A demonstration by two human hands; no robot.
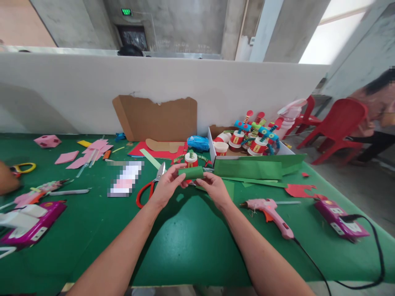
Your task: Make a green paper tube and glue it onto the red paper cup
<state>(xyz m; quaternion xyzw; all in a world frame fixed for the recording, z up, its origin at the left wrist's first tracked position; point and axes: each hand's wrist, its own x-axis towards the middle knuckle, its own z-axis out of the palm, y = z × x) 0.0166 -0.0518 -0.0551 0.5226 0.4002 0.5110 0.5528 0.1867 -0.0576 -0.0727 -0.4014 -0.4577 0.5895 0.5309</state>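
Observation:
A rolled piece of green paper [193, 173] is held between my two hands above the green table. My left hand [169, 185] closes on its left end, and my right hand [213, 186] pinches its right end. Just behind the roll stands a red and white paper cup figure [191, 159] with folded green arms. Red-handled scissors [152, 185] lie beside my left hand, blades pointing away. Long green paper strips [248, 169] lie to the right, beyond my right hand. A pink glue gun [271, 211] rests on the table at the right.
A white box [212, 148] holds several cup figures. Purple power strips [339, 220] sit at both sides, with a black cord at right. Behind stands brown cardboard [159, 117]. Another person's hand [8, 179] is at the left edge; a person sits by a red chair [345, 119].

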